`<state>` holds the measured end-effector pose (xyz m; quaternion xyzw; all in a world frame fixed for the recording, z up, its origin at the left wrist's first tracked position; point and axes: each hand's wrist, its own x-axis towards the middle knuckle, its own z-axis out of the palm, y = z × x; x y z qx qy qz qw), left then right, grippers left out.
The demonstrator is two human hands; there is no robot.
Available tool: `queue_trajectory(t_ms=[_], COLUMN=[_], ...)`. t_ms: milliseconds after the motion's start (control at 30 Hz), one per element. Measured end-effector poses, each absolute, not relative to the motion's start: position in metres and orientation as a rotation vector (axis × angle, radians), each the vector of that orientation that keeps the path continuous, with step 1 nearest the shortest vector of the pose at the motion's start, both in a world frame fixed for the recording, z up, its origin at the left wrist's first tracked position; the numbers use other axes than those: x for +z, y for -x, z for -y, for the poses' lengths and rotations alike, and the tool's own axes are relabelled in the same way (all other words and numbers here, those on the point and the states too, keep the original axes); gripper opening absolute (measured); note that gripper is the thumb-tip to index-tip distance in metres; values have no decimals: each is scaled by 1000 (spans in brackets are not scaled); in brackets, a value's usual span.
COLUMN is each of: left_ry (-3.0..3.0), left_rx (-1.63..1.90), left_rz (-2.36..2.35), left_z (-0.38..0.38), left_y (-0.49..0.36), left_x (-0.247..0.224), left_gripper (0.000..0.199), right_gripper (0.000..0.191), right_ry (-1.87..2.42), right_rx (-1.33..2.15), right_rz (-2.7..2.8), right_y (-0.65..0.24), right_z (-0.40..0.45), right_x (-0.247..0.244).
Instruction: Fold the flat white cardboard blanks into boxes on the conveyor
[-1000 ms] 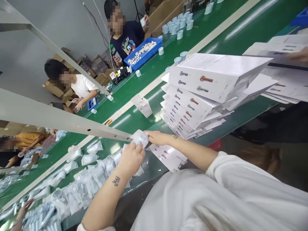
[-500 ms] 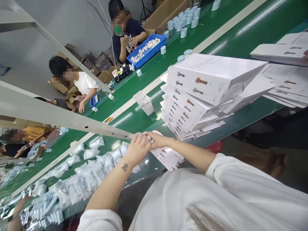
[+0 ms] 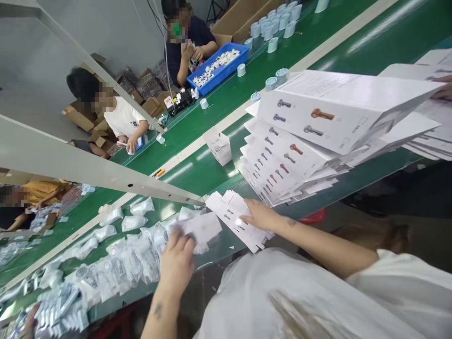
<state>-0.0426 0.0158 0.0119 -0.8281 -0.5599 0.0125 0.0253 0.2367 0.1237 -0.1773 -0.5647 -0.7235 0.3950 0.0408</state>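
My left hand (image 3: 177, 256) is closed on one end of a flat white piece (image 3: 205, 228), blurred by motion, above the wrapped items. My right hand (image 3: 259, 215) lies with its fingers over the right side of a small pile of flat printed cartons (image 3: 229, 207) at the bench's near edge. Behind that hand rises a tall stack of white boxes (image 3: 303, 127) printed with small grey and orange devices. Left of my left hand lie rows of items in clear plastic bags (image 3: 116, 268).
A metal beam (image 3: 106, 169) slants down to the bench near the cartons. An open white box (image 3: 219, 147) stands on the green surface. Across the belt, people work near a blue tray (image 3: 226, 71). Another person's hand (image 3: 444, 88) is at the right edge.
My hands, together before, have moved apart. The left went left and down with the white piece; the right moved right onto the carton pile.
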Motion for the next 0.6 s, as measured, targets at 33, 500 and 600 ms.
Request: queue_trajectory(t_ms=[33, 500, 600], left_ry=[2533, 2424, 2509], left_rx=[-75, -601, -651], left_rz=[1728, 1959, 1964], left_z=[-3, -232, -263], left_y=[68, 185, 169], left_x=[30, -61, -77], left_gripper=[32, 10, 10], right_gripper=[71, 40, 31], right_ry=[1827, 2170, 2077], right_rx=[1170, 1049, 1199], right_rz=[2206, 1870, 1765], right_y=[-239, -231, -246], right_z=[-113, -96, -98], right_x=[-183, -176, -156])
